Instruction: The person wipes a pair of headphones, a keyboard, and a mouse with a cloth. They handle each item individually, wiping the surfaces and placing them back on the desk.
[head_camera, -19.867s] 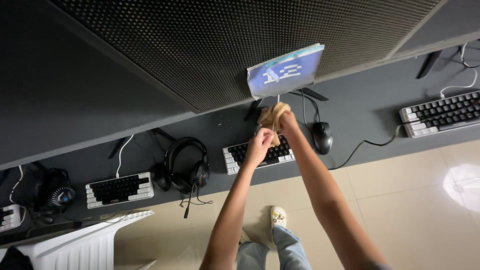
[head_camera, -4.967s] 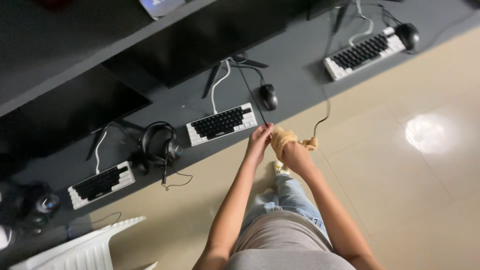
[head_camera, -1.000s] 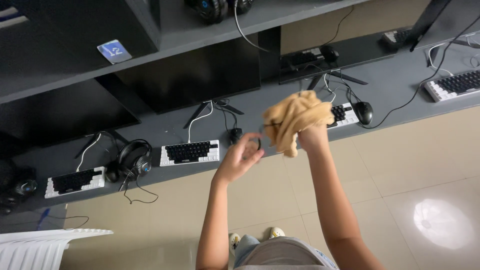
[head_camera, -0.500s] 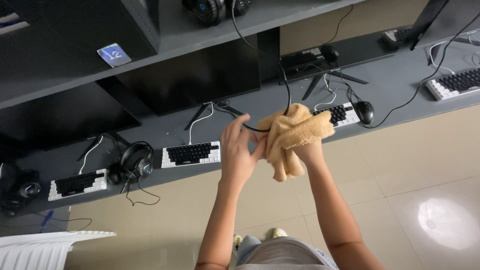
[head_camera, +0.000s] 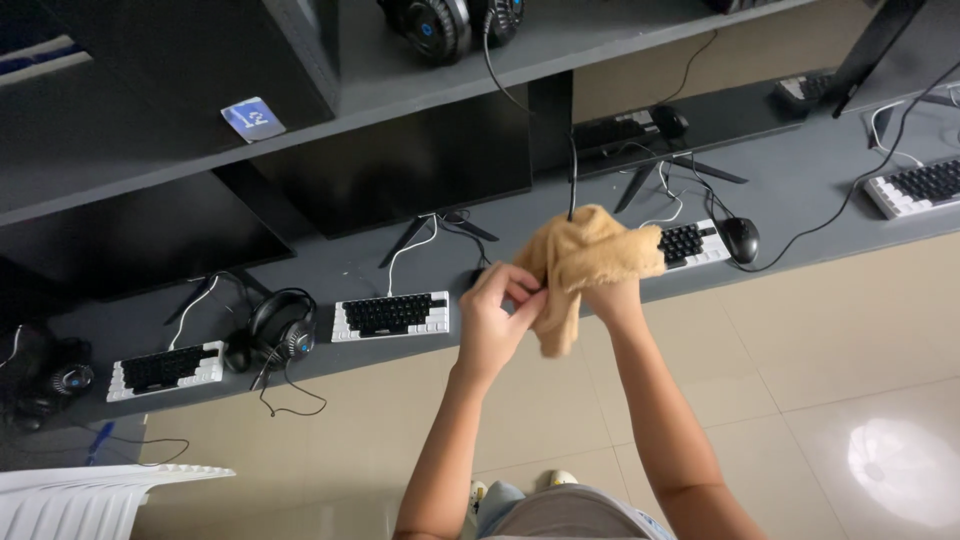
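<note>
A tan cloth (head_camera: 590, 260) is bunched up in front of me, above the desk edge. My right hand (head_camera: 612, 296) grips it from underneath, mostly hidden by the fabric. My left hand (head_camera: 497, 318) pinches a hanging fold of the same cloth at its left side. Both arms reach out over the tiled floor toward the long grey desk (head_camera: 560, 300).
Along the desk lie several black-and-white keyboards (head_camera: 391, 314), a black mouse (head_camera: 741, 239), headsets (head_camera: 281, 324) and cables. Dark monitors (head_camera: 400, 170) stand behind them, and another headset (head_camera: 440, 22) sits on top. A white plastic chair (head_camera: 90, 498) is at bottom left.
My left hand has come down from the black cable and taken hold of the cloth's hanging fold. The cloth has shifted slightly lower and more bunched.
</note>
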